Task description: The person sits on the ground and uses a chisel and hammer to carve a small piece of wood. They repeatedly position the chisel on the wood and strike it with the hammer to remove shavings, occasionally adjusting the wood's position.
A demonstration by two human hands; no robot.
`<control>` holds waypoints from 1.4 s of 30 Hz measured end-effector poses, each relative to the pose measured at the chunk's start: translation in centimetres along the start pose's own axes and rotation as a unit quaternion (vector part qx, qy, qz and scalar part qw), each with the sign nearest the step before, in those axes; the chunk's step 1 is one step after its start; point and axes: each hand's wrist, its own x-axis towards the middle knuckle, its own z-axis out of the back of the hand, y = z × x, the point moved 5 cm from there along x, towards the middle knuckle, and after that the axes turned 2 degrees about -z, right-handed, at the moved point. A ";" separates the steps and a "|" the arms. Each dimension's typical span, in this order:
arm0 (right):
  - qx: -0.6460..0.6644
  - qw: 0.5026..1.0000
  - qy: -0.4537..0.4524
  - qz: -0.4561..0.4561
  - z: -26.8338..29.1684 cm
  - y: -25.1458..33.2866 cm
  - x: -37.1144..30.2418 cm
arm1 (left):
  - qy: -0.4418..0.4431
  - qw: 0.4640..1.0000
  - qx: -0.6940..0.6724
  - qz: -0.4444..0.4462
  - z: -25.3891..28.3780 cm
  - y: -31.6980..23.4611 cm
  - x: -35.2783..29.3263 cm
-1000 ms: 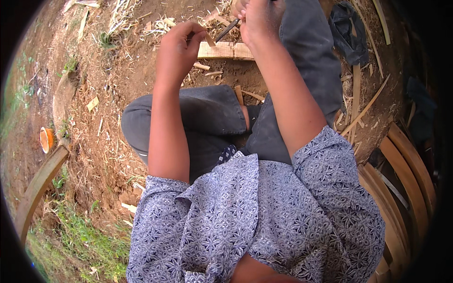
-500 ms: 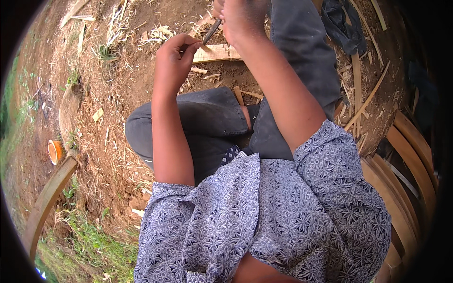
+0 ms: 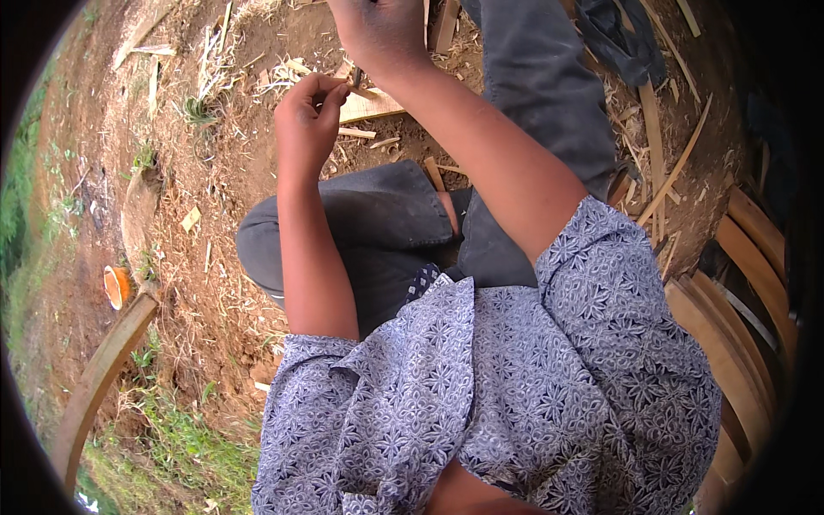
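Note:
At the upper middle, my left hand (image 3: 309,116) is closed, with thumb and forefinger pinching a small strip of wood (image 3: 364,92). The strip lies over a pale plank (image 3: 378,106) on the ground. My right hand (image 3: 384,36) is closed just beyond it, partly cut off by the upper edge. Below its fist a short piece of a dark, narrow-bladed tool (image 3: 357,75) shows, its end at the wood strip beside my left fingertips. The rest of the tool is hidden by my right hand and wrist.
Wood shavings (image 3: 287,73) and offcuts litter the brown soil. My bent leg (image 3: 378,202) and outstretched leg (image 3: 545,103) frame the work. Dark plastic (image 3: 622,43) lies at the upper right, curved boards (image 3: 721,335) at right. An orange round object (image 3: 118,287) and a curved beam (image 3: 103,378) are at left.
My right hand has moved left, bringing the dark tool steeper and closer to my left fingers. My left hand has stayed nearly in place, still pinching the wood strip.

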 end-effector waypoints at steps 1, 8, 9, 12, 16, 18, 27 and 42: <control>-0.058 0.998 0.012 0.006 0.0 -0.3 -0.2 | -0.004 1.000 0.000 -0.007 0.0 -0.1 0.1; -0.083 0.996 -0.032 0.012 2.2 -4.3 -1.8 | 0.005 0.999 0.053 -0.009 -0.2 -0.8 0.2; -0.066 0.997 -0.023 -0.014 2.5 -2.3 -1.1 | 0.004 0.999 0.044 -0.001 0.0 -0.6 -0.1; -0.048 0.995 -0.058 0.058 2.5 2.0 0.4 | -0.008 1.000 0.020 0.003 0.3 -0.8 0.1; 0.002 0.999 -0.039 0.025 1.7 0.1 0.8 | 0.014 1.000 0.005 0.006 -0.2 -1.0 0.4; 0.005 0.999 -0.035 0.024 1.9 0.2 1.1 | 0.026 0.999 0.016 0.015 -0.2 -0.9 0.3; -0.018 0.999 -0.026 -0.001 1.3 0.6 1.0 | 0.025 0.998 0.050 0.002 -0.3 -1.0 0.5; -0.025 0.999 0.018 0.012 0.8 1.3 1.3 | 0.021 0.997 0.079 -0.014 -0.4 -2.6 0.4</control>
